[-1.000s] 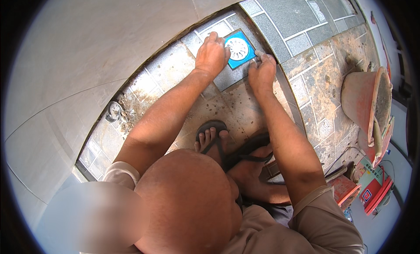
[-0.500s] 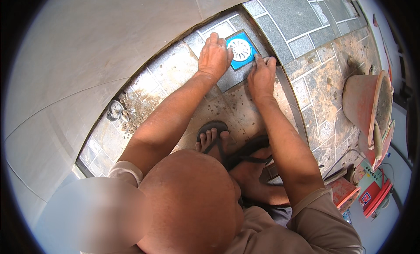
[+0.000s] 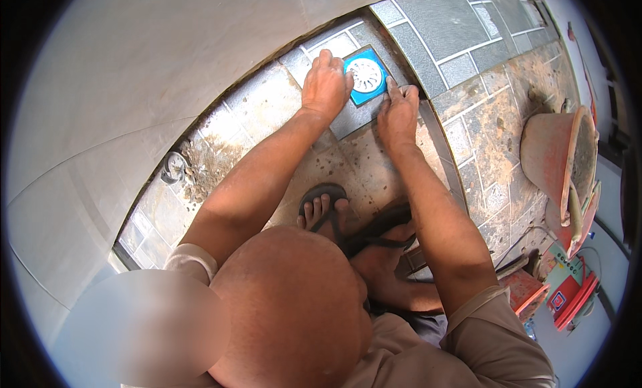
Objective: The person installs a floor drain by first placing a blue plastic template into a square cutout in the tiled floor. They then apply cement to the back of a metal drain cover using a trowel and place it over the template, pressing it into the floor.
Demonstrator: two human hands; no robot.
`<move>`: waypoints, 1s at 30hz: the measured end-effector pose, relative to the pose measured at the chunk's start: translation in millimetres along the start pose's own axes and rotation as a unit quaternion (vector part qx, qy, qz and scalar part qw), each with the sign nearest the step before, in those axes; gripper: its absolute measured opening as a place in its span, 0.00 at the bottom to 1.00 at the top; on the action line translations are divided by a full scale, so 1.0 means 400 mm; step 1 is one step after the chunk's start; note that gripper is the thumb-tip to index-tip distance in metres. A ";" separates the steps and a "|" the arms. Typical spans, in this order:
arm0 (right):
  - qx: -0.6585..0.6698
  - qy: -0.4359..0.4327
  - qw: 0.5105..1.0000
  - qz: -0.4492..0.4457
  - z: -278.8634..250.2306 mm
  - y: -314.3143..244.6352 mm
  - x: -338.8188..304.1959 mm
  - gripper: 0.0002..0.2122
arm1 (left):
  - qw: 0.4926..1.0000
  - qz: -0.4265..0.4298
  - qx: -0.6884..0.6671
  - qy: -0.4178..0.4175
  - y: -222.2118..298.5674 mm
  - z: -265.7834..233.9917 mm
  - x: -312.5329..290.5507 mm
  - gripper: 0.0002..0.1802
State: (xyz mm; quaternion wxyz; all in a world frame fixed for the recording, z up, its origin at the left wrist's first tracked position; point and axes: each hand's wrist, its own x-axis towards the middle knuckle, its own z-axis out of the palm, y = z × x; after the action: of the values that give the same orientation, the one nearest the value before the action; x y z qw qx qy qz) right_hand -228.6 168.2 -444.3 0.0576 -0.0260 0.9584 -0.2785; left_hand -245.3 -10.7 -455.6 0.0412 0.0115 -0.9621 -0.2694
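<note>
A square floor drain cover (image 3: 366,76) with a blue border and a white round grate lies in a gap in a grey floor tile (image 3: 348,119). My left hand (image 3: 326,87) is at its left edge, fingers bent and thumb against the blue border. At the right edge, my right hand (image 3: 399,114) presses the border with its forefinger, the other fingers curled. Both hands grip the cover from opposite sides. My fingers hide parts of the left and right borders.
Grey patterned tiles (image 3: 441,27) rise beyond a dark step edge. A dirty mortar bucket (image 3: 550,144) is at right, with a red and green box (image 3: 562,288) below it. Rubble (image 3: 204,164) and a small ring-shaped piece (image 3: 175,166) lie by the left wall. A sandalled foot (image 3: 324,207) is below my hands.
My right forefinger has straightened a little along the cover's right edge. The left hand keeps its place at the cover, and the whole view has shifted slightly.
</note>
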 end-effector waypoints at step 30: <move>0.045 0.036 0.991 0.121 0.044 -0.023 0.043 0.17 | 0.960 -0.201 -0.187 -0.055 -0.026 -0.012 0.043 0.13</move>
State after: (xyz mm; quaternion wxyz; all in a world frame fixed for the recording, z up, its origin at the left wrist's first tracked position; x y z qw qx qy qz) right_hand -243.2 149.7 -455.8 0.0569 0.1028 0.9424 -0.3133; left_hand -262.0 -23.0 -455.5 -0.0650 0.1821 -0.8729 -0.4479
